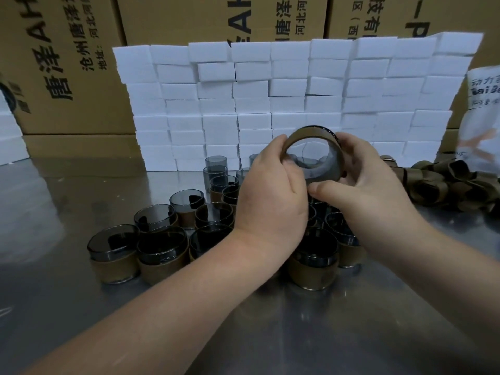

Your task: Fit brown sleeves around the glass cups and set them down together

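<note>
Both forearms come up from the bottom edge of the frame over the steel table. At centre I see the left grip and right grip both clamped on one glass cup. The cup is tipped on its side above the table, with a brown sleeve wrapped round it. Beneath the hands, sleeved cups stand packed together, with bare cups just behind. At the right edge loose sleeves lie heaped. White foam blocks form a wall across the upper middle, with cardboard boxes behind them.
</note>
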`<state>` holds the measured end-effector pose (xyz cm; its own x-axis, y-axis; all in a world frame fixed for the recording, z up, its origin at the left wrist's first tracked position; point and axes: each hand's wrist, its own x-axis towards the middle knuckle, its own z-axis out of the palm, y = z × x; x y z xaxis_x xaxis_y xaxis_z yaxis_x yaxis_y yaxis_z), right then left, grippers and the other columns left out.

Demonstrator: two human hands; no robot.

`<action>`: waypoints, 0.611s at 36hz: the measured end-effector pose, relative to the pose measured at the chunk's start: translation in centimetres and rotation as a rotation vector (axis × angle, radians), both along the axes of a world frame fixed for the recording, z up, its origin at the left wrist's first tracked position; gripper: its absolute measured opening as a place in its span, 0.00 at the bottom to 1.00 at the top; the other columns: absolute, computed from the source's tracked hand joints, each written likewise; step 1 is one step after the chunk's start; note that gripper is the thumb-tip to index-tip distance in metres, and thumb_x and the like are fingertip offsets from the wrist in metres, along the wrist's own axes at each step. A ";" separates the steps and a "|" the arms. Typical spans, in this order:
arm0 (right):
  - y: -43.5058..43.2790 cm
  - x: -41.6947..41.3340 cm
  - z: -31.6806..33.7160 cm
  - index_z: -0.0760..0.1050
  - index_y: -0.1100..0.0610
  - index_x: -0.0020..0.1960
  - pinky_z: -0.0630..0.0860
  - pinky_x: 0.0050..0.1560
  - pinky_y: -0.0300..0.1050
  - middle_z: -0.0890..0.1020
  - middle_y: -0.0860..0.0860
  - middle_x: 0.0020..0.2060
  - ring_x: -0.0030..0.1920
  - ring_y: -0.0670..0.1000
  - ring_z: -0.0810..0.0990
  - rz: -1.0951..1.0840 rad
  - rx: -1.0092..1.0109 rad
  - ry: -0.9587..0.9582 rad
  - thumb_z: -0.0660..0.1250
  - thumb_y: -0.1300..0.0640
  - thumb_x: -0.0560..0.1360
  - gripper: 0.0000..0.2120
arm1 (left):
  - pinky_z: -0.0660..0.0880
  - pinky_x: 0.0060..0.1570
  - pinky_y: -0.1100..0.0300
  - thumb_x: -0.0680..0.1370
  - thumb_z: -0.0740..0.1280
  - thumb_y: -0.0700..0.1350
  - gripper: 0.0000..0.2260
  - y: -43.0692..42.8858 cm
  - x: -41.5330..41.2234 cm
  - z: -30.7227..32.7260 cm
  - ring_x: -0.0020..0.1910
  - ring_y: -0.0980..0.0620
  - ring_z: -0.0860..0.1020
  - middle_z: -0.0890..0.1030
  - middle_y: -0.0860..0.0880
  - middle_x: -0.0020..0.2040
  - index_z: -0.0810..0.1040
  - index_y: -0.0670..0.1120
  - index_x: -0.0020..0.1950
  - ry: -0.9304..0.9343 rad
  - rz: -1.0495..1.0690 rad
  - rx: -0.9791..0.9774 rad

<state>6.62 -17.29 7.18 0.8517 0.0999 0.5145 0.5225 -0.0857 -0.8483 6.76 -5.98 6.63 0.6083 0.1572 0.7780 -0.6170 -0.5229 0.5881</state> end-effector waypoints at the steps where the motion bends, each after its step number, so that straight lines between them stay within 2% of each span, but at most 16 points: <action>1: 0.0 0.0 0.0 0.62 0.55 0.71 0.77 0.46 0.30 0.77 0.45 0.61 0.47 0.36 0.82 0.001 0.000 -0.005 0.71 0.60 0.61 0.40 | 0.67 0.47 0.67 0.75 0.51 0.45 0.19 0.0 0.0 0.0 0.49 0.54 0.74 0.76 0.53 0.48 0.75 0.45 0.59 -0.005 -0.005 -0.002; 2: 0.0 0.0 0.0 0.62 0.55 0.72 0.77 0.46 0.31 0.78 0.44 0.59 0.46 0.37 0.82 0.004 -0.001 -0.011 0.69 0.59 0.60 0.40 | 0.67 0.49 0.66 0.76 0.50 0.45 0.19 0.1 0.0 -0.1 0.50 0.53 0.74 0.76 0.52 0.49 0.75 0.44 0.60 -0.010 -0.007 -0.004; 6: -0.3 0.1 0.0 0.64 0.55 0.72 0.79 0.48 0.36 0.84 0.38 0.44 0.45 0.41 0.83 0.003 -0.010 -0.012 0.65 0.61 0.60 0.40 | 0.65 0.55 0.68 0.77 0.51 0.46 0.21 0.3 0.1 -0.5 0.56 0.53 0.73 0.78 0.46 0.57 0.72 0.40 0.65 -0.027 0.007 -0.001; 9: -0.3 0.1 0.2 0.65 0.54 0.72 0.78 0.51 0.44 0.85 0.44 0.44 0.46 0.46 0.84 0.001 -0.012 0.016 0.65 0.60 0.59 0.40 | 0.65 0.54 0.68 0.77 0.51 0.46 0.21 0.4 0.2 -0.6 0.55 0.54 0.72 0.78 0.47 0.55 0.72 0.40 0.65 -0.030 0.000 0.007; 11: -0.3 0.0 0.3 0.66 0.53 0.72 0.78 0.54 0.52 0.85 0.49 0.44 0.48 0.55 0.83 -0.002 0.002 0.031 0.65 0.61 0.59 0.40 | 0.66 0.56 0.66 0.78 0.51 0.46 0.21 0.4 0.3 -0.6 0.56 0.53 0.73 0.78 0.46 0.56 0.73 0.40 0.65 -0.039 -0.012 -0.016; 14: -0.2 -0.3 0.5 0.67 0.52 0.71 0.73 0.57 0.63 0.82 0.58 0.48 0.53 0.66 0.76 -0.003 0.040 0.040 0.65 0.61 0.58 0.40 | 0.70 0.54 0.62 0.79 0.53 0.45 0.18 0.4 0.4 -0.6 0.53 0.53 0.75 0.78 0.50 0.51 0.75 0.40 0.61 -0.083 -0.047 -0.063; 17: -0.2 -0.3 0.5 0.68 0.52 0.70 0.72 0.56 0.64 0.81 0.61 0.48 0.53 0.66 0.75 -0.016 0.041 0.036 0.65 0.62 0.58 0.39 | 0.75 0.55 0.52 0.79 0.54 0.48 0.18 0.5 0.8 -0.9 0.53 0.50 0.77 0.78 0.49 0.52 0.75 0.41 0.60 -0.078 -0.104 -0.132; 20: -0.4 -0.2 0.5 0.70 0.51 0.69 0.73 0.55 0.62 0.83 0.57 0.46 0.52 0.66 0.77 -0.029 0.040 0.040 0.65 0.61 0.58 0.38 | 0.76 0.54 0.45 0.76 0.53 0.57 0.24 0.6 0.9 -1.0 0.55 0.46 0.78 0.79 0.45 0.54 0.74 0.42 0.61 -0.044 -0.165 -0.187; 22: -0.6 -0.1 0.5 0.71 0.50 0.68 0.75 0.55 0.64 0.84 0.54 0.46 0.51 0.66 0.78 -0.035 0.036 0.039 0.65 0.61 0.58 0.37 | 0.76 0.53 0.44 0.74 0.53 0.59 0.25 0.7 1.0 -1.0 0.55 0.45 0.78 0.79 0.44 0.53 0.75 0.43 0.60 -0.034 -0.182 -0.212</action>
